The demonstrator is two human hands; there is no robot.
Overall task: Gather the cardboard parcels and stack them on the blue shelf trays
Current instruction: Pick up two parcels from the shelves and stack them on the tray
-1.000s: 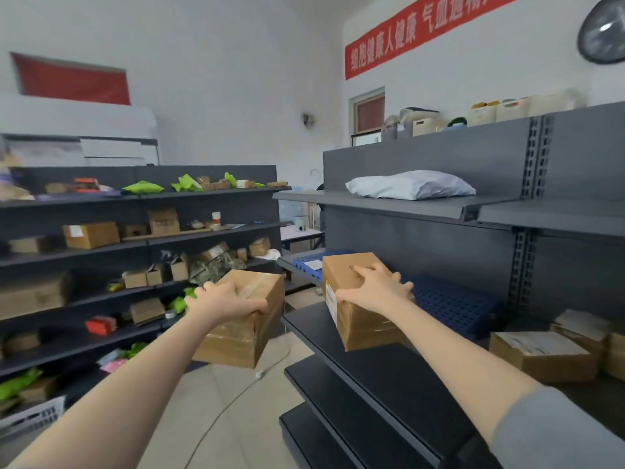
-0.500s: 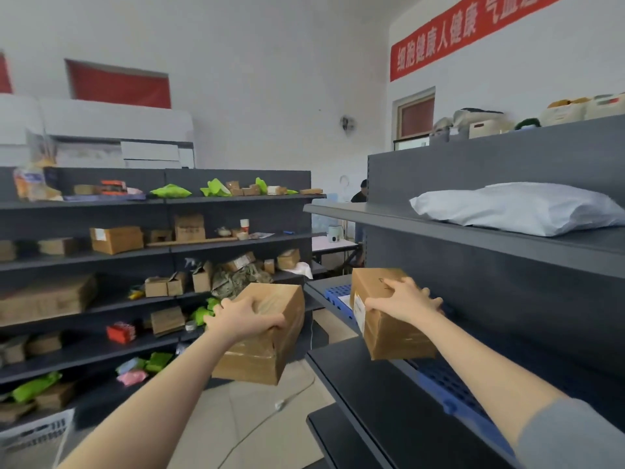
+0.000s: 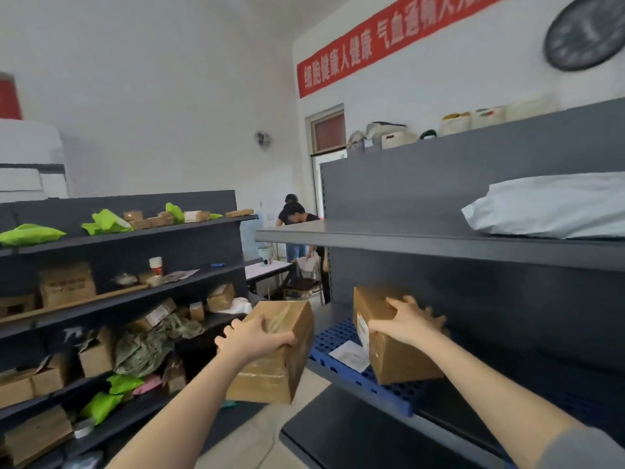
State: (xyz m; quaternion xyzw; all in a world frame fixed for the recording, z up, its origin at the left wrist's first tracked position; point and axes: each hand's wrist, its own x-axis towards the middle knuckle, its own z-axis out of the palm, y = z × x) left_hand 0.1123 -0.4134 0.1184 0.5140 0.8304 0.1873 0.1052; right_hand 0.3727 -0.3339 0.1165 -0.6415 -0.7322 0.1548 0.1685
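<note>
A: Grip check, right side?

B: Right hand (image 3: 404, 328) is curled over the top near corner of the right box (image 3: 399, 363), fingers spread across the top and thumb on the labelled face. It's a full hold with nothing slack.

A: Left side?

B: Left hand (image 3: 257, 340) clamps the top near edge of the left box (image 3: 270, 380), thumb on top and fingers wrapped down the far side. The box hangs tilted.

A: Where are the boxes?

B: The right box is over the blue tray (image 3: 333, 336), toward its back edge by the shelf wall. Its bottom corner looks to be down on the grid, but I cannot tell if the whole base is seated. The left box is in the air off the tray's front edge, over the aisle floor and just beside the front corner.

A: Anything else on the tray?

B: A white slip (image 3: 350, 355) lies flat near the front edge, touching or just beside the right box.

A: Which step is this?

B: My judgement is placing: the right box is being set down and the left one is waiting.

A: What does the next move need?

B: Seat the right box flat and square, then let go. The left box then has to come in under the upper shelf (image 3: 406, 238), levelled, either beside the first or on top of it. The open tray area is at the front, where the slip lies, so the box may end up covering it.
</note>
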